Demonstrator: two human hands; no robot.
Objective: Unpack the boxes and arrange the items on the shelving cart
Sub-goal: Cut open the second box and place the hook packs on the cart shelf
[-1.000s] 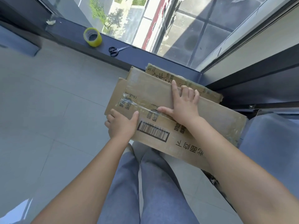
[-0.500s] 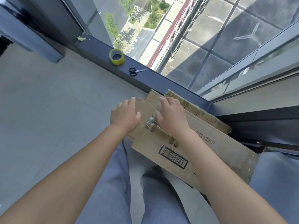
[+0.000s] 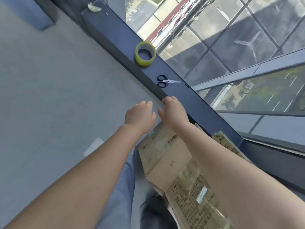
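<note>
Head view: my left hand (image 3: 140, 115) and right hand (image 3: 173, 111), fingers loosely curled, hold nothing, just beyond the flattened brown cardboard box (image 3: 165, 156); black-handled scissors (image 3: 165, 81) lie further ahead.

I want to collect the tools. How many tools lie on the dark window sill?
2: a yellow tape roll farther along the sill, and black-handled scissors nearer the hands.

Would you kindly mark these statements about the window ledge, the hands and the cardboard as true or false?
1. The tape roll sits on the dark ledge. True.
2. The scissors lie on the floor. False: they lie on the ledge.
3. The right hand grips the scissors. False: it is short of them.
4. The left hand holds nothing visible. True.
5. The flattened cardboard lies below the hands. True.
</note>
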